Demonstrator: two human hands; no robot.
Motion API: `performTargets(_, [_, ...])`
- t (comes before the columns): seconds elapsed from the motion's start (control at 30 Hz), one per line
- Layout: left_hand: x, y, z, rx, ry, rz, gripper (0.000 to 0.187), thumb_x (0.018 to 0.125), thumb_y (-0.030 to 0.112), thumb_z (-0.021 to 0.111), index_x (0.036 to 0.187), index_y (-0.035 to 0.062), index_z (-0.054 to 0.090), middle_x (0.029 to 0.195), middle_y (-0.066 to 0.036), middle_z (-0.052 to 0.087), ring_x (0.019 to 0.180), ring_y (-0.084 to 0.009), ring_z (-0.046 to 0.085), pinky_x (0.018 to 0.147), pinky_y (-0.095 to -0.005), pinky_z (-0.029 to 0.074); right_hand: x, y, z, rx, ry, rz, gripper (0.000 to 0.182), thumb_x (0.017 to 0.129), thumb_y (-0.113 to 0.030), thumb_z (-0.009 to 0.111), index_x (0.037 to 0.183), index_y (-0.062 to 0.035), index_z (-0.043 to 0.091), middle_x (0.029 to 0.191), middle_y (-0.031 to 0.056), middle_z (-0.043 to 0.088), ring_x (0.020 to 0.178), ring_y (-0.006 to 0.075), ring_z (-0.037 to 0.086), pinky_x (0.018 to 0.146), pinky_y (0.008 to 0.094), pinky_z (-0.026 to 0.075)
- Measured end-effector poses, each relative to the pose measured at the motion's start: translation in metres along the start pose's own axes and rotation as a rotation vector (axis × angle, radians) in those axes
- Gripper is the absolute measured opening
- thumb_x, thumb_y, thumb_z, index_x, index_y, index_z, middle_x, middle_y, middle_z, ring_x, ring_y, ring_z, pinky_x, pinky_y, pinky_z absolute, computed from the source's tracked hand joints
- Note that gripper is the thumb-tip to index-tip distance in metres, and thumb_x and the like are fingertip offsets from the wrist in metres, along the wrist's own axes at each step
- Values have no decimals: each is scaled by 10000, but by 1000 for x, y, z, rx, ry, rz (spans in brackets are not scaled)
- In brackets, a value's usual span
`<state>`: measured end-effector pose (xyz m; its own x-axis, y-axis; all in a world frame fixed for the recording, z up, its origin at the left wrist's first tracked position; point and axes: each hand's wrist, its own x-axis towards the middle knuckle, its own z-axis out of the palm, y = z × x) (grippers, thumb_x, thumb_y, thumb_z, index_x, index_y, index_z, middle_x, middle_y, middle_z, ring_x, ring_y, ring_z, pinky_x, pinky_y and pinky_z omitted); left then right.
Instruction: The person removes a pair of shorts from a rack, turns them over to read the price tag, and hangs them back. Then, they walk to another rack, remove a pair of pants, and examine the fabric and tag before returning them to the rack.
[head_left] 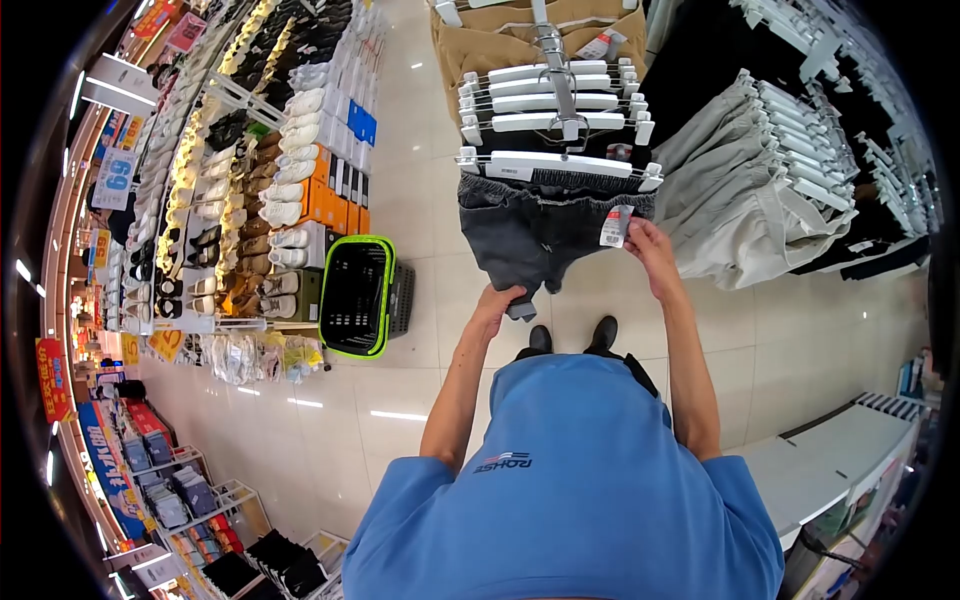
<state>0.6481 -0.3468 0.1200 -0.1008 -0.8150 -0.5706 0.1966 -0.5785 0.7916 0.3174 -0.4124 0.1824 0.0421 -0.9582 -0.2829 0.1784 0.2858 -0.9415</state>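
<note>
Pants point(515, 225): dark, clipped to front hanger point(560, 166). Left hand point(490, 308): fingers pinching leg end. Right hand point(653, 256): fingers closed on tag point(615, 227). Right, near: pale pants point(735, 200). Left: shoes point(285, 190), green-rimmed basket point(401, 300). Floor point(430, 260): open between basket and dark pants.

The single view looks from the person's head, steeply down and forward — a wide, curved sweep with dark corners. The blue shirt point(580, 500) is close below, the black shoes point(541, 340) and tiled floor point(300, 450) farther down.
</note>
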Motion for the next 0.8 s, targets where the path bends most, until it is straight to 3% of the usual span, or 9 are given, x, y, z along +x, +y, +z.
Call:
performTargets(0.07, [1,7,0,12,23,70,480,824,203,780,1227,11,604,1075,-68,671,970,-182,615,868,-327,483,1,8,-6,-41,22,-23,318,1026,-269,556,1228,-31,617,1097,14,672,981,81,607,897,230,474])
performTargets(0.17, [-4,28,5,-79,82,106,425,862,187,764,1223,17,617,1134,-58,684,1019,-156,623,940,-287,457,-9,3,-1,-26,109,-3,284,1025,-197,524,1204,3,619,1123,66,685,964,113,621,861,239,476])
performTargets(0.27, [1,25,1,-93,96,140,465,881,241,769,1252,14,605,1156,-62,683,1027,-152,628,932,-289,468,-14,14,-3,22,99,33,277,1024,-182,520,1205,3,616,1115,81,696,957,119,631,862,248,485])
performTargets(0.37, [-12,33,9,-115,95,59,495,901,265,749,1281,-4,581,1183,-77,677,1049,-170,639,946,-305,485,-24,18,9,10,80,46,260,1009,-150,529,1202,1,616,1085,89,705,949,129,640,861,258,494])
performTargets(0.47, [-14,25,12,-359,48,15,584,916,330,727,1335,-23,527,1292,-139,633,1166,-252,620,1045,-377,467,-34,36,27,-70,-23,50,256,992,-134,548,1197,3,617,1068,92,708,952,149,645,884,278,500])
performTargets(0.57, [-25,29,21,-623,-28,-105,555,980,364,622,1354,-29,505,1326,-163,612,1186,-297,616,1065,-418,470,-51,44,52,-227,-291,98,444,916,-113,627,1329,8,518,1246,150,628,1068,208,631,962,320,489])
performTargets(0.67, [-34,38,32,-825,-275,-56,551,1017,393,539,1361,-36,497,1335,-177,606,1211,-319,602,1073,-448,466,-78,7,84,-500,-509,86,697,846,-111,673,1470,-31,371,1388,197,510,1195,277,563,1033,364,452])
performTargets(0.7, [-37,42,37,-842,-265,-45,538,1040,395,474,1351,-43,506,1327,-186,611,1209,-323,605,1071,-452,468,-84,-5,90,-609,-569,61,788,822,-109,685,1516,-51,316,1430,211,465,1239,300,532,1058,378,436])
performTargets(0.8, [-38,51,39,-871,-228,-88,527,1044,383,446,1347,-43,513,1315,-196,616,1206,-331,606,1072,-450,467,-90,-15,100,-696,-518,-113,947,761,-130,734,1562,-99,229,1489,248,360,1337,386,430,1128,409,366])
